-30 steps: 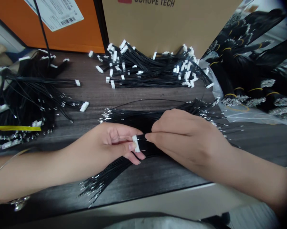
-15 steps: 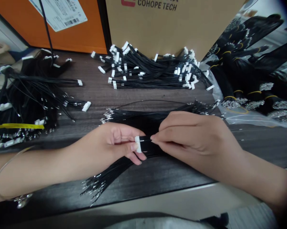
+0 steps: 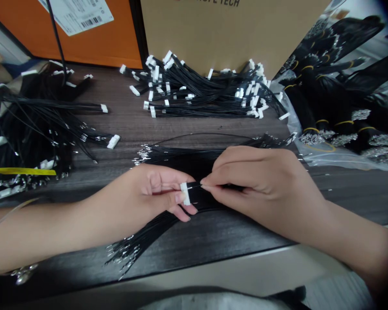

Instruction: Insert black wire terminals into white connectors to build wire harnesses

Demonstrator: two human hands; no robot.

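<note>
Your left hand [image 3: 151, 193] is closed on a small white plastic connector [image 3: 185, 193], gripping it between thumb and fingertips, its long axis standing roughly 12 to 6 o'clock. Your right hand [image 3: 261, 185] is almost closed, thumb and forefinger pinching thin black insulated wires [image 3: 194, 194] just off the connector's 3 o'clock side, so those wires run from the connector toward that hand. A wide bundle of black wires with silver crimped terminals [image 3: 181, 157] fans beneath both hands, its ends reaching 10 and 7 o'clock, on the dark wood-grain bench [image 3: 194, 129].
</note>
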